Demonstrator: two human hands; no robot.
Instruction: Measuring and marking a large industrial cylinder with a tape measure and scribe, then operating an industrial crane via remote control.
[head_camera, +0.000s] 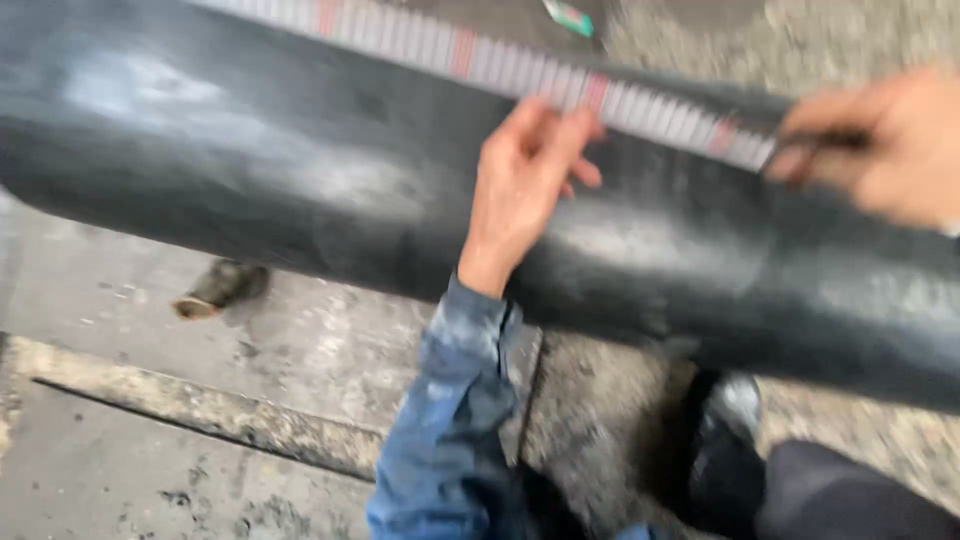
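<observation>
So, counting it up: one big black rubbery tube-like sheet (300, 180) running from the upper left of the frame down to the right edge; one white measuring tape with red marks (560, 75) laid along its top edge, from top centre toward the upper right; two hands; one dark shoe (725, 440) at the bottom right.

Around it there's a grey concrete floor (150, 440) with a raised, cracked ledge running across the lower left; one small dark stubby object (220, 285) lies on the floor just under the tube at left, too blurry to tell what it is; a little green and red scrap (570, 17) sits at the top centre. The tube covers most of the floor behind it.

Left hand (525, 180), in a blue denim sleeve (450, 420), is at centre, fingers loosely spread and flat on the tube, fingertips touching the tape's lower edge; not gripping anything. Right hand (880, 140), upper right, is badly blurred; it looks pinched around something thin and dark at the tape's end, but I can't tell exactly what.
</observation>
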